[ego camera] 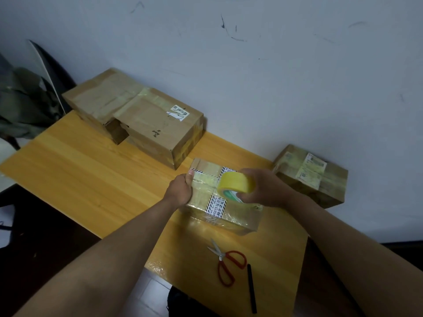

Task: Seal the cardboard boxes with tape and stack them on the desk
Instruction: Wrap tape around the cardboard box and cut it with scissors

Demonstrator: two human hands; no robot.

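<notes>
A small cardboard box (231,217) wrapped in clear tape, with a black-and-white printed strip across it, lies on the wooden desk (91,175) in front of me. My left hand (180,191) grips the box's left end, thumb on top. My right hand (263,188) holds a yellow tape roll (235,183) just above the box's top. A stretch of tape appears to run from the roll toward my left thumb. Two larger boxes (158,131) sit side by side at the back left. Another taped box (313,177) sits at the right by the wall.
Red-handled scissors (229,264) and a black pen (251,289) lie near the desk's front edge. A dark chair with grey cloth (25,106) stands at the far left. The white wall runs close behind the boxes.
</notes>
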